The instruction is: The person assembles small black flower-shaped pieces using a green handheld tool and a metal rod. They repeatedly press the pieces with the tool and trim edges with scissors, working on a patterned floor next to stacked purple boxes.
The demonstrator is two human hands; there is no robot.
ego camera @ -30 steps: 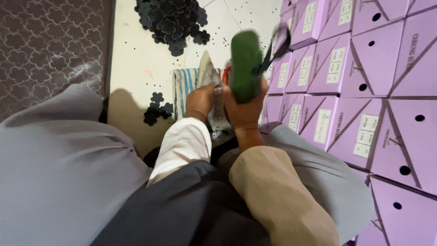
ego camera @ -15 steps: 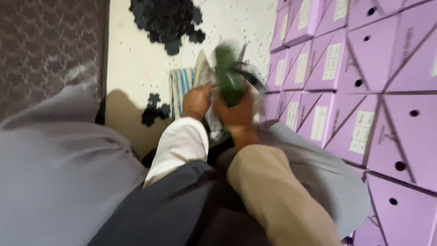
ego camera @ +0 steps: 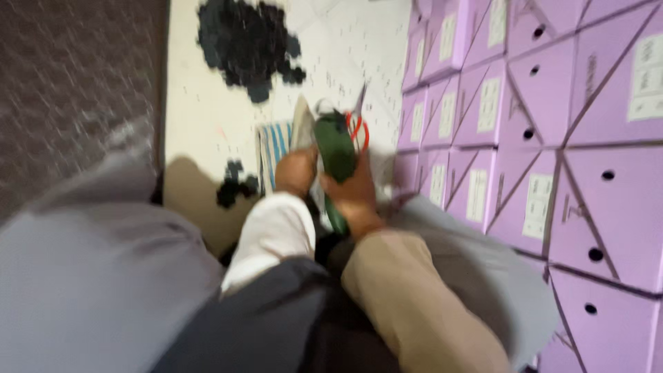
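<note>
Your right hand is clamped round the dark green piece, held upright with red-handled scissors against it. Left hand is closed on its left side, touching. Frame's blurred, scissors grip unclear. Purple boxes stacked just right.

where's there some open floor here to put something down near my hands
The pale floor is barest between the dark carpet and the big pile of black pieces. Another patch lies between that pile and the lilac boxes. Around your left hand and right hand it is crowded.
</note>
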